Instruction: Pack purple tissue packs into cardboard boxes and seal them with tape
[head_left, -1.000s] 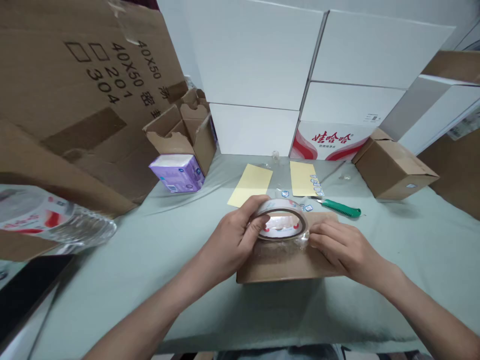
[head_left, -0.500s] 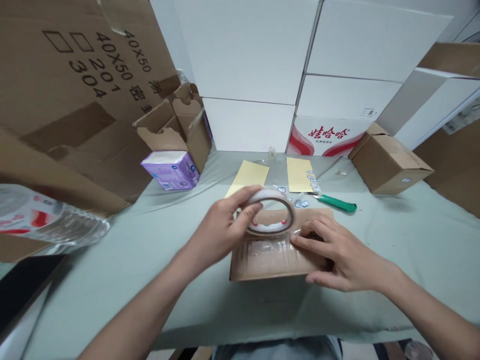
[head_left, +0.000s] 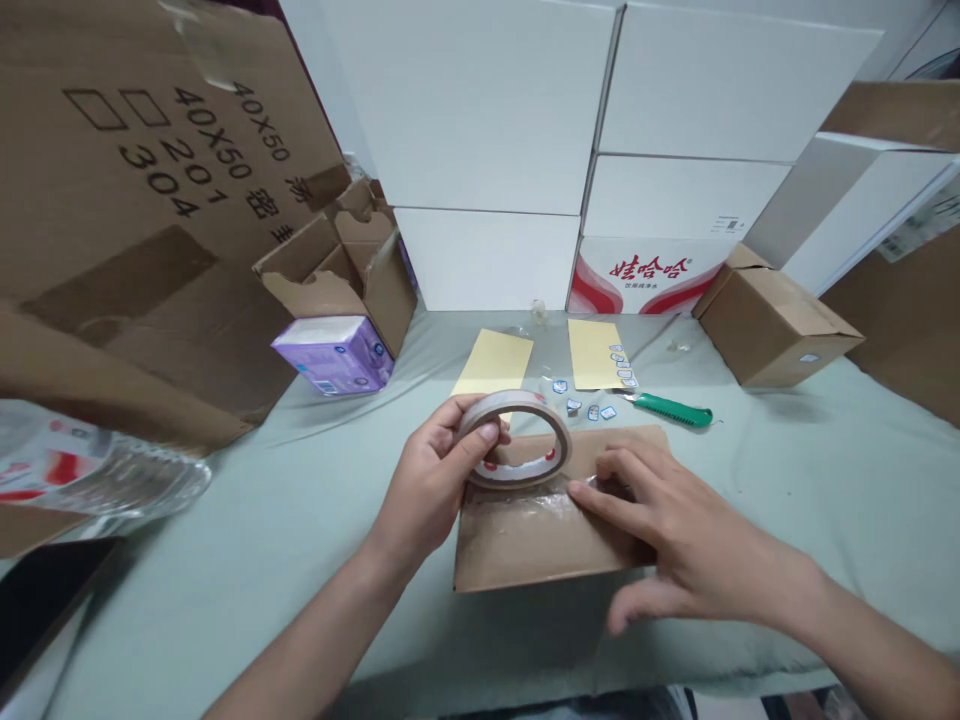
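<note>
My left hand (head_left: 429, 482) grips a roll of clear tape (head_left: 525, 470) between thumb and fingers, the ring tilted upright over a small brown cardboard box (head_left: 517, 553). A shiny strip of tape (head_left: 546, 503) lies across the box top just below the roll. On the right part of the box rests my right hand (head_left: 664, 520), its fingers bent forward and apart, the thumb out past the near edge. Its index fingertip touches the box near the strip.
Beyond the box lie a green utility knife (head_left: 675, 411), small blue-edged stickers (head_left: 593, 412) and yellow sheets (head_left: 591, 352). To the left are a purple tissue pack (head_left: 336, 355), an open carton (head_left: 315, 265) and a water bottle (head_left: 142, 475). A closed brown box (head_left: 780, 325) stands right.
My left hand and the tape roll have moved slightly left and lower in view. My right thumb has spread away from the box's near edge. The camera view has shifted a little.
</note>
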